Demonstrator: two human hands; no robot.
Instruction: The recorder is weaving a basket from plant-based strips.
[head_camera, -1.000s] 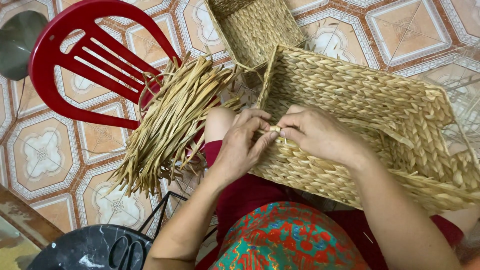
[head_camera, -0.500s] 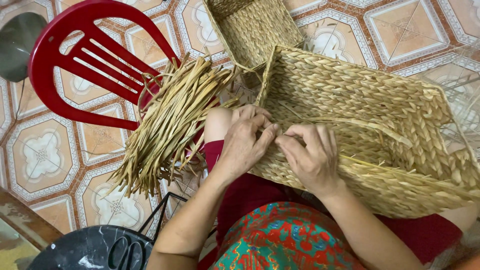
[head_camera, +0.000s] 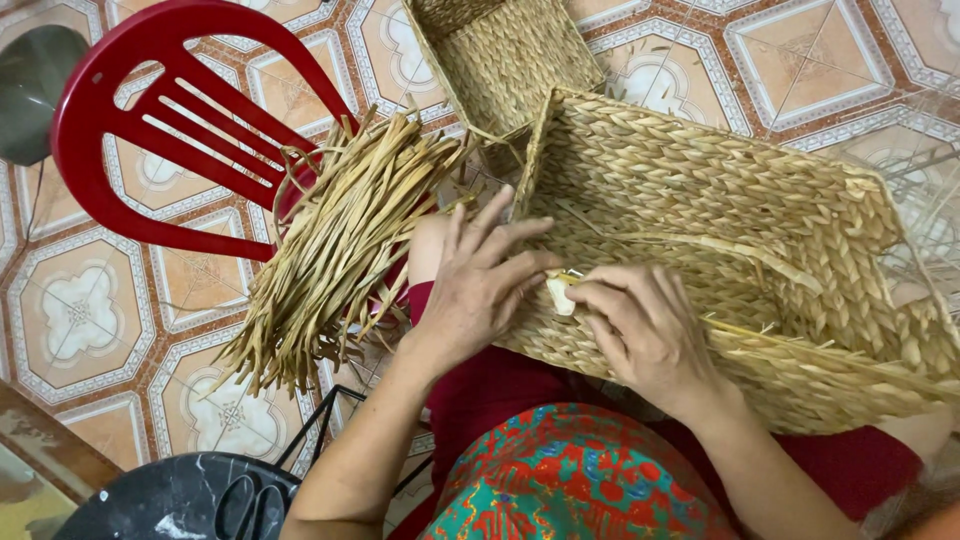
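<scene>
A large rectangular woven straw basket (head_camera: 720, 190) lies tilted across my lap, its outer side up. My left hand (head_camera: 480, 280) presses flat on the basket's near wall, fingers spread. My right hand (head_camera: 645, 325) sits just to its right, fingers curled on a small pale tool (head_camera: 560, 295) at the weave. A loose straw strand (head_camera: 700, 245) runs rightward across the basket from between my hands.
A bundle of dried straw strands (head_camera: 340, 250) rests on a red plastic chair (head_camera: 170, 130) to my left. A smaller woven basket (head_camera: 505, 60) stands on the patterned tile floor behind. A dark round stool with scissors (head_camera: 240, 495) is at lower left.
My right hand has shifted slightly left and down along the basket wall, and a small pale tool now shows at its fingertips. My left hand has flattened with fingers spread.
</scene>
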